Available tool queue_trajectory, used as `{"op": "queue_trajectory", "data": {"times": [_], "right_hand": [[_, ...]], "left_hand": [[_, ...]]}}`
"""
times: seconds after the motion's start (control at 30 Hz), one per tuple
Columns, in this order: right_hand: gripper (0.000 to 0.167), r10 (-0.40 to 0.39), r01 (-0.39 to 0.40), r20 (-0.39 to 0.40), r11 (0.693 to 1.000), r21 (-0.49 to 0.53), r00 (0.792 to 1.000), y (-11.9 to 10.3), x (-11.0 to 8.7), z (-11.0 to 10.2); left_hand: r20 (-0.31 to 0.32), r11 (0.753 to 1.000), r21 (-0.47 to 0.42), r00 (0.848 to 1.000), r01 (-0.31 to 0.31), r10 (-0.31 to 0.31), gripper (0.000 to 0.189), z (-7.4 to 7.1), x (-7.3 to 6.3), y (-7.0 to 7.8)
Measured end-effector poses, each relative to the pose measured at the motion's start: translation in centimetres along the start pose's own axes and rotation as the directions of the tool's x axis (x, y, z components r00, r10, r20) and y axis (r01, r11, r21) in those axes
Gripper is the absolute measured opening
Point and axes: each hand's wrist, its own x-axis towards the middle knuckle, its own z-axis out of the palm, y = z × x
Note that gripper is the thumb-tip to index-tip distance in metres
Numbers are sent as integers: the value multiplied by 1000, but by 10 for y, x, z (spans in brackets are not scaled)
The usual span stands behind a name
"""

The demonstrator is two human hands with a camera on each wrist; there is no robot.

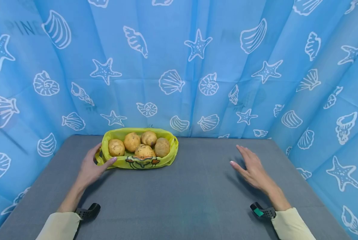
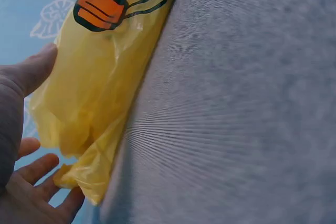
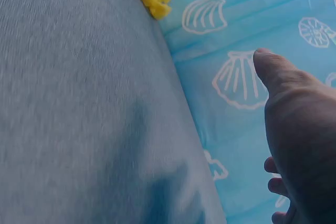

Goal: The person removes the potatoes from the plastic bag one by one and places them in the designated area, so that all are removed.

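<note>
A yellow plastic bag stands by the table's far edge, left of its middle and nearer the far left corner than the far right one. Its mouth is spread wide into a long oval facing up, and it runs lengthwise along that edge. Five potatoes sit inside: one at the left end, two towards the back, one at the right end, and one at the front, partly hidden by the near wall. That wall carries a printed figure in orange with black outlines.

The left hand is at the bag's left end, with a broad gap between thumb and fingers. The thumb lies against the near side of the bag; the fingers reach round the left end, and in the left wrist view their tips are at a crumpled yellow corner of the plastic. The contact looks light; whether the fingertips bear any weight I cannot tell.

The right hand is well apart from the bag, over the table towards its right edge. Its fingers are straight, the thumb stands away from them, and it holds nothing; its shadow falls on the grey cloth beneath. Behind the far edge hangs a blue curtain with white shells and starfish
</note>
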Motion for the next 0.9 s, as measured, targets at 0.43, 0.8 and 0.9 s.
{"op": "queue_trajectory", "data": {"times": [0.43, 0.8, 0.9], "right_hand": [[73, -39, 25, 84, 988, 153, 996, -44, 26, 16], [73, -111, 61, 137, 944, 325, 984, -106, 67, 32], [70, -160, 100, 130, 920, 379, 979, -123, 83, 40]], "left_hand": [[-37, 986, -167, 999, -12, 6, 92, 9, -1, -11], [-47, 980, -197, 999, -6, -3, 89, 11, -1, -17], [-48, 981, -192, 999, -3, -6, 90, 11, -1, -17]]}}
